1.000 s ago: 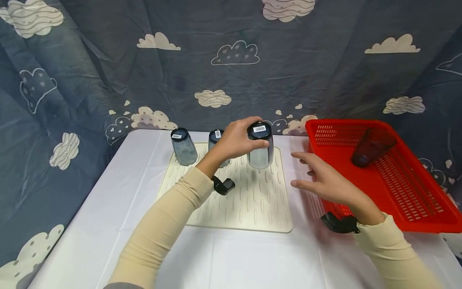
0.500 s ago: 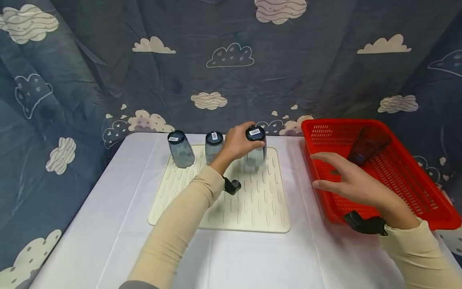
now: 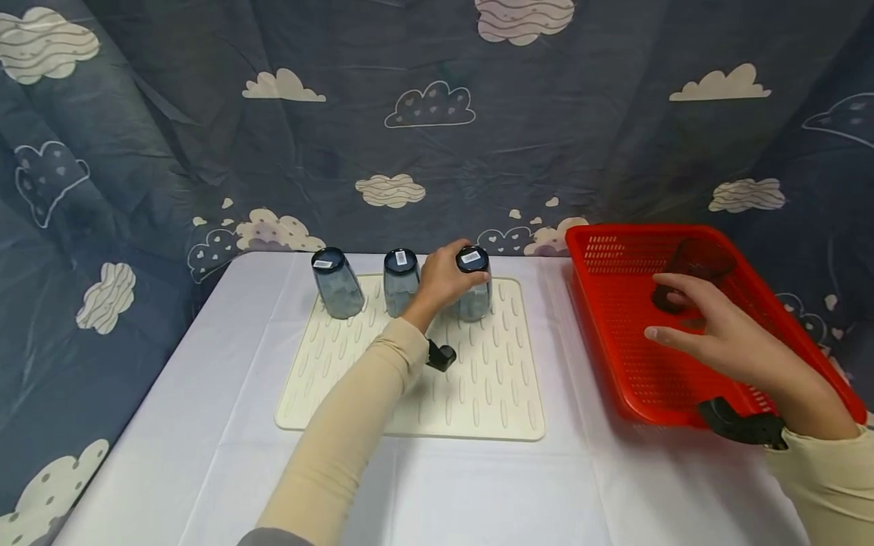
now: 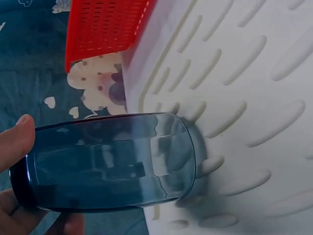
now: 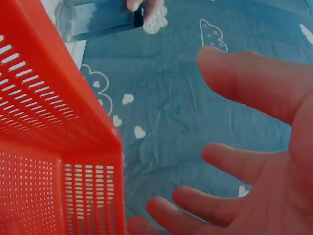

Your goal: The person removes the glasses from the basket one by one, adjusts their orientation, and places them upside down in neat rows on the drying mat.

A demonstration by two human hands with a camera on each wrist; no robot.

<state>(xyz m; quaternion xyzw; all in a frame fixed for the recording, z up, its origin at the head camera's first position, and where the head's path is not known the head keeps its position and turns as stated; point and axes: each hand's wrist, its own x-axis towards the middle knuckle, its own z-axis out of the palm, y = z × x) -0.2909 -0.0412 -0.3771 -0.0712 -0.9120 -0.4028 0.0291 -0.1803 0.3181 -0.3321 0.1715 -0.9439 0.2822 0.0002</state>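
My left hand (image 3: 442, 279) grips a blue-tinted drinking glass (image 3: 474, 292) near its base, which points up and bears a white label. In the left wrist view the glass (image 4: 112, 161) has its mouth right at the ribbed surface of the cream drying mat (image 3: 478, 394). Two matching upside-down glasses stand to its left: a middle glass (image 3: 401, 288) and a far-left glass (image 3: 339, 292). Over the red basket (image 3: 614, 364) my right hand (image 3: 734, 334) is spread with nothing in it. Beyond its fingers another glass (image 3: 703, 258) lies tilted inside the basket.
A white cloth covers the table (image 3: 492, 493). Behind it hangs a dark blue curtain (image 3: 573, 152) with a cloud print. The basket's slotted wall (image 5: 93, 191) rises beside the right hand in the right wrist view.
My left hand has lowered the glass onto the back right of the mat, in line with the other two. My right hand has moved right, from beside the basket to over it.
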